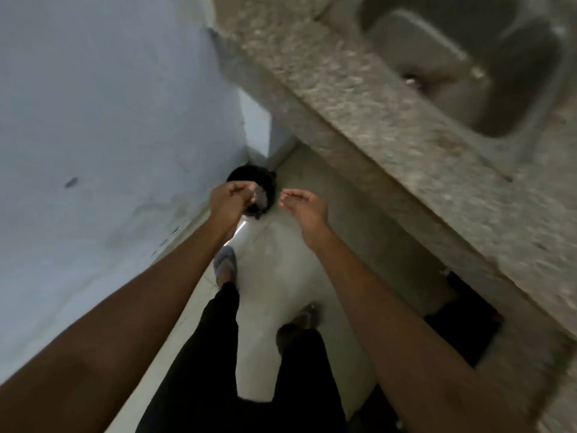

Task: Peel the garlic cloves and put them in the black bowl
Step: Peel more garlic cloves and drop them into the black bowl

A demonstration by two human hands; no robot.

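Garlic skins, or something like them, seem to be what the left hand (pixel 229 200) holds: a small pale, papery, greyish scrap (pixel 259 198) shows at its fingertips, too blurred to name for sure. That hand is stretched out ahead at about eleven o'clock from the person's body, its fingers curled inward and pinching the scrap directly over a round black container (pixel 246 178) that stands on the floor in the corner by the wall. Whether this dark container is the black bowl or a bin cannot be told; only its dark rim and inside show, partly hidden by the hand. The right hand (pixel 304 207) reaches forward at about one o'clock, just beside the container and apart from the left hand, palm turned up, fingers loosely bent, holding nothing that can be seen. Both forearms are bare and extended. Below them the person's dark trousers (pixel 215 354) and grey slippers (pixel 225 264) stand on a pale tiled floor (pixel 281 270). A pale blue wall (pixel 109 120) fills nine o'clock; a speckled stone counter (pixel 390 145) with a metal sink (pixel 468 64) runs from twelve to four o'clock.
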